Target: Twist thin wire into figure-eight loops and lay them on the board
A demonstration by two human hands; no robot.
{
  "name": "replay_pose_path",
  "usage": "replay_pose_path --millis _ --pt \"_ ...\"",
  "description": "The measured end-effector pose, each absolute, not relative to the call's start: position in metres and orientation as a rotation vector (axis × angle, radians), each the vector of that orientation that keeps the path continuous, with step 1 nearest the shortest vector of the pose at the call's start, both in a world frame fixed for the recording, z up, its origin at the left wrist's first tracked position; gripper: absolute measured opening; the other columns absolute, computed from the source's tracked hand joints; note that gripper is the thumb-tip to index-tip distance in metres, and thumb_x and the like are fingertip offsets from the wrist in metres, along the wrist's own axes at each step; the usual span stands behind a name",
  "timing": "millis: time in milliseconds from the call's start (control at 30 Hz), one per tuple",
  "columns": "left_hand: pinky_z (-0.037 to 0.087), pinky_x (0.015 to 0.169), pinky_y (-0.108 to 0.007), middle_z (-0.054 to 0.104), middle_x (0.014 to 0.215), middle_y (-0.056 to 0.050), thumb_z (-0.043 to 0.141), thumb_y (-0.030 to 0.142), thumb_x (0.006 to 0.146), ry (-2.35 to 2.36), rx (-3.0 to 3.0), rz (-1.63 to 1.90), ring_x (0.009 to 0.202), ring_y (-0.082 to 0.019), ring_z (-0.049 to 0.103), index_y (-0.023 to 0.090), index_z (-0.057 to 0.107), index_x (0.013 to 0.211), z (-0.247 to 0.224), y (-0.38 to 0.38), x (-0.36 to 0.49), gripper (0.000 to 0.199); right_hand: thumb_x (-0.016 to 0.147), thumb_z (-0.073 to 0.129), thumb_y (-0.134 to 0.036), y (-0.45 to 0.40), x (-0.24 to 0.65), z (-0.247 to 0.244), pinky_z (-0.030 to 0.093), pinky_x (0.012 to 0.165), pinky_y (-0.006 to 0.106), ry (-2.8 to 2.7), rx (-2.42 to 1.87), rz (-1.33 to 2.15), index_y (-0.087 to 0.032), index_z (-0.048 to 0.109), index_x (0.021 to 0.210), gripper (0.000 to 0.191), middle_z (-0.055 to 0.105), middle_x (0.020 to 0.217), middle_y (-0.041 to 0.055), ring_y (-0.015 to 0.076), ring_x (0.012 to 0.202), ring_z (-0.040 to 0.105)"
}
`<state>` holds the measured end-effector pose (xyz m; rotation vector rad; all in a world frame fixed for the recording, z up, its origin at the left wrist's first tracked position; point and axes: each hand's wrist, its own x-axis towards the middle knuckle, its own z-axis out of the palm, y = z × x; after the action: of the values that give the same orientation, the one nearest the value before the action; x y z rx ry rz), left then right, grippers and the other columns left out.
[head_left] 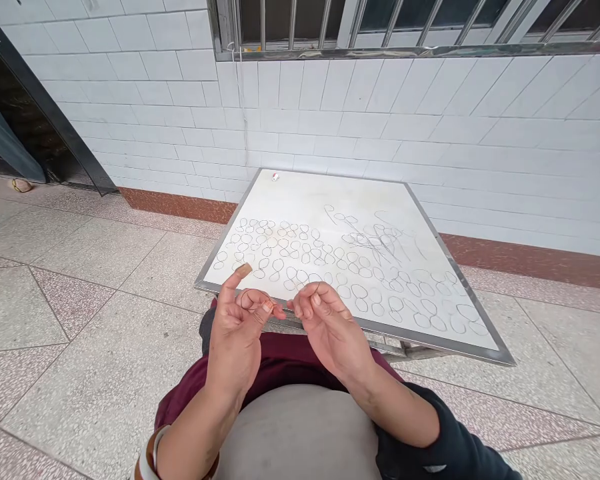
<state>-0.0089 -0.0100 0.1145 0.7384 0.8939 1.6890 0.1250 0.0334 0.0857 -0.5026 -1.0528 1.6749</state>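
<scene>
My left hand (233, 350) is closed at the thumb and a fingertip, with one other finger raised. A thin dark cord-like loop (247, 293) shows at its fingers; the material cannot be told. Close beside it, my right hand (337, 337) pinches with thumb and fingertips. A fine dark strand shows at its fingers too, but whether both hands share one piece is unclear. Both hands are above the near edge of a white table (375, 193). Many similar thin loops (359, 291) lie on it in rows, mostly in touching pairs, and a loose tangle of strands (375, 239) lies at the right.
A small white and red item (275, 177) sits at the table's far left corner. Behind the table rises a white tiled wall (340, 137) with a barred window (405, 27). A dark doorway (30, 120) opens at the left. My lap (295, 433) is right below my hands.
</scene>
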Motion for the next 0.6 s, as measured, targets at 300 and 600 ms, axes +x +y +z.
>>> replay_pose_path --millis 300,600 --pt "0.051 0.048 -0.022 0.063 0.072 0.002 0.071 0.021 0.077 1.173 0.951 1.487 0.065 -0.016 0.067 0.026 0.051 0.13 0.12 -0.013 -0.02 0.056 0.096 0.052 -0.033 0.036 0.145 0.084 0.044 0.08 0.037 -1.674 -0.726 1.204 -0.031 0.061 0.116 0.022 0.058 0.079 0.0002 0.0174 0.077 0.055" --pt "0.052 0.046 -0.021 0.06 0.071 0.003 0.071 0.021 0.077 1.246 1.023 1.401 0.063 -0.016 0.066 0.027 0.05 0.132 0.119 -0.011 -0.019 0.059 0.093 0.05 -0.013 0.043 0.141 0.082 0.042 0.084 0.043 -1.979 -0.617 0.453 -0.027 0.066 0.1 0.023 0.061 0.07 0.0001 0.0189 0.075 0.052"
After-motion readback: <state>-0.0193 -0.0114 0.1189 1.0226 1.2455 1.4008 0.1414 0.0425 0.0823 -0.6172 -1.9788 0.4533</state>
